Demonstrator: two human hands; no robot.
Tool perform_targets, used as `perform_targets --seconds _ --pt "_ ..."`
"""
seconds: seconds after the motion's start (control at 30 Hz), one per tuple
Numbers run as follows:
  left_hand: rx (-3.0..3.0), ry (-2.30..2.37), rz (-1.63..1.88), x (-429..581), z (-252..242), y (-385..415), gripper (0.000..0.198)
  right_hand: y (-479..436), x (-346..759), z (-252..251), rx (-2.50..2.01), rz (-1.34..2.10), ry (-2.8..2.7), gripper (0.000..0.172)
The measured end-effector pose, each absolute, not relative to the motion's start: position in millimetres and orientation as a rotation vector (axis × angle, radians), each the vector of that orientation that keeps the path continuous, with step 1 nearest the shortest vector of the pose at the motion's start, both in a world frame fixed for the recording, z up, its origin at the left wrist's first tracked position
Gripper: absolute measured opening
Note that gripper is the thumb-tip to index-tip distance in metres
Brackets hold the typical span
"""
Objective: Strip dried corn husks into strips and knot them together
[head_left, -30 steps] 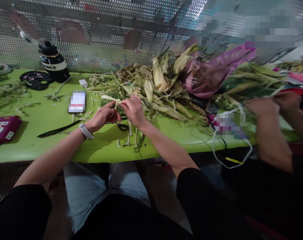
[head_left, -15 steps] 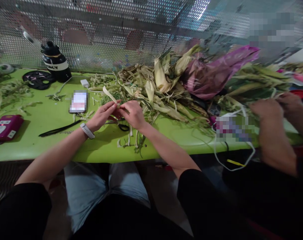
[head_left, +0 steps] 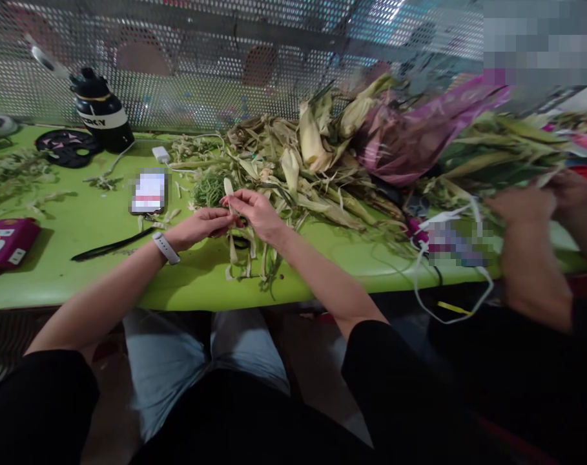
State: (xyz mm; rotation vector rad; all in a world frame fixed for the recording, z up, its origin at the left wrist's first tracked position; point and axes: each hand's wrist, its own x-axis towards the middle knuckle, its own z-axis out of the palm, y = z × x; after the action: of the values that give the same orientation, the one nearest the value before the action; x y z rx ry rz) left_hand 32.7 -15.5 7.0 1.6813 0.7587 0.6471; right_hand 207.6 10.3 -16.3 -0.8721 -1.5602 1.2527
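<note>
Evidently, the left hand [head_left: 205, 226] and right hand [head_left: 257, 212] pinch a pale, slender, round-tipped husk strip [head_left: 228, 186]

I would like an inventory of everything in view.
Table: 1, green, mid-picture.
Perforated panel: 1, grey, back.
Husk heap: 1, pale-brown, centre.
Plastic bag: 1, pinkish purple, heap's right end.
Fine strands: one clump, green, heap's left.
Plant scraps: uncountable, pale green, far left.
Bottle: 1, black, back left.
Mask-like piece: 1, black, beside bottle.
Phone: 1, screen whitish, left.
Plug: 1, white, behind phone.
Strap: 1, black, front left.
Box: 1, magenta, far left.
Cord loop: 1, white, right table edge.
Co-worker's hands: 2, bare, far right.
Husk strip: 1, cream, in right hand.
Wristband: 1, white, left wrist.
Jeans: 1 pair, blue, below table.
Sleeves: 2, black, bottom.
Left hand, right hand: 2, bare, centre.
</note>
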Motion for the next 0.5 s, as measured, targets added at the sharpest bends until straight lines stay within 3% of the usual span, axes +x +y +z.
perform_targets --seconds 0.23,0.5 --pt "1.700 0.772 0.598 34.6 6.2 -17.2 0.033 13.5 209.0 -16.1 -0.856 1.170 -1.553 0.044" --pt "1.400 0.850 0.923 31.6 -5.8 -4.9 0.030 11.0 237.2 12.4 -1.068 1.335 -1.847 0.057"
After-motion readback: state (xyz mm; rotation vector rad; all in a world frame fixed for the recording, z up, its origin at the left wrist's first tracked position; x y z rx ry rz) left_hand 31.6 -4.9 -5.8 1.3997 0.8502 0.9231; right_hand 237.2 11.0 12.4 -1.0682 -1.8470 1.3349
